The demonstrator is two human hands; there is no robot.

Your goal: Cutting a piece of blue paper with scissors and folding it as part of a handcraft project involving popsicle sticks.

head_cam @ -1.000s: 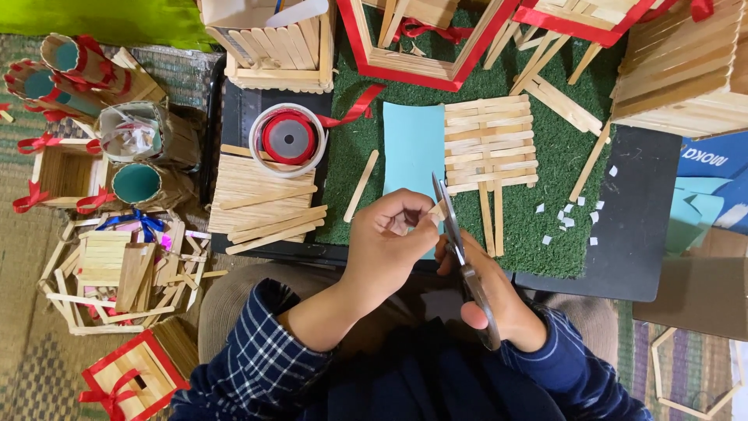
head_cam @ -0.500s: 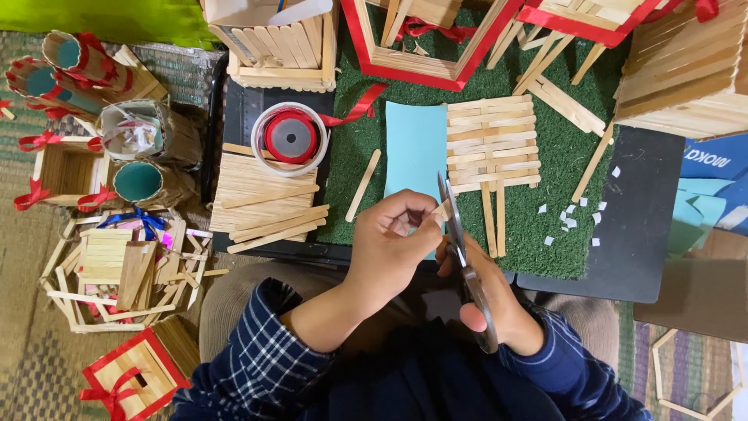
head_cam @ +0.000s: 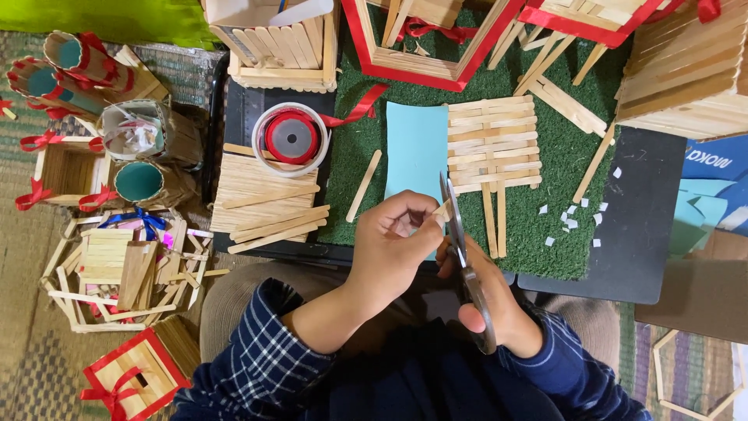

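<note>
Down at the lower middle of the frame, the left hand (head_cam: 393,249) is curled, its thumb and fingertips pinched on a short wooden stick piece (head_cam: 442,209) that pokes out toward the right. Just beside it, the right hand (head_cam: 487,300) grips a pair of scissors (head_cam: 461,257), fingers closed through the dark handles near the wrist; the thin blades (head_cam: 449,210) point up the frame and meet the stick piece at its tip. Whether the blades are fully closed cannot be told from this angle.

Right above the hands, a light blue paper sheet (head_cam: 417,148) lies on a green turf mat (head_cam: 561,156), partly covered by the left hand. To its right sits a raft of craft sticks (head_cam: 492,148) glued side by side, with two longer sticks running down from it. Small white scraps (head_cam: 573,218) dot the mat on the right, next to a black board (head_cam: 631,226).

Left of the blue sheet, a single loose stick (head_cam: 364,185) lies at a slant. Further left, a red ribbon spool (head_cam: 290,138) rests on a pile of flat sticks (head_cam: 261,199). A red-edged wooden frame (head_cam: 436,66) stands at the top centre, and a small red-trimmed stick box (head_cam: 136,374) sits at the lower left.
</note>
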